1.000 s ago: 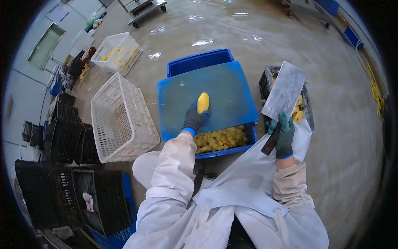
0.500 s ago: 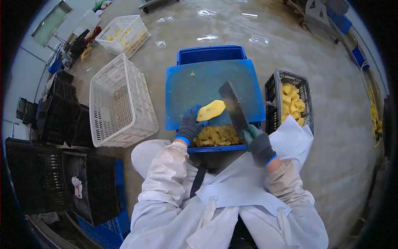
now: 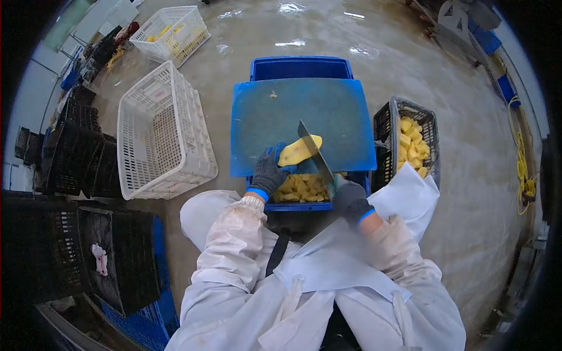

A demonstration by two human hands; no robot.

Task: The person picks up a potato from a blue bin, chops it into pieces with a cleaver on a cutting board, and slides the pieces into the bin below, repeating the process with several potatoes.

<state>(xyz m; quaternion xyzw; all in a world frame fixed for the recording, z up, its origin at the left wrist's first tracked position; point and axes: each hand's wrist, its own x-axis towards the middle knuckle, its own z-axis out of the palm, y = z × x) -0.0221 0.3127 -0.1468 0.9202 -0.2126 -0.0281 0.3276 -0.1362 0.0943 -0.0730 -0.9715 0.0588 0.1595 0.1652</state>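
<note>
Cutting station, current state: the yellow peeled fruit (image 3: 293, 155) lies on its side at the near edge of the blue cutting board (image 3: 328, 111), just above the opening of the blue crate (image 3: 301, 66) that carries the board. The left hand (image 3: 268, 174), gloved, has its fingers curled round the left end of the fruit and pins it to the board. The right hand (image 3: 349, 199), also gloved, is closed in a full fist on the handle of the cleaver (image 3: 319, 157); the handle itself is almost wholly hidden inside the grip. Change over the last second: the cleaver was raised high at the right, flat face to the camera, above the black basket (image 3: 386, 126), while the fruit stood on end nearer the middle of the board. The fruit has since been laid down and drawn toward the near edge, and the blade has come down; it now shows edge-on and meets the right part of the fruit. Whether the edge has entered the flesh cannot be told. Judgement: the wind-up is over and a chopping stroke is at or just past contact, so the cut is in progress, not complete. Cut pieces (image 3: 301, 188) lie in the crate directly below the near edge. A white basket (image 3: 152, 128) stands well apart at the left.
</note>
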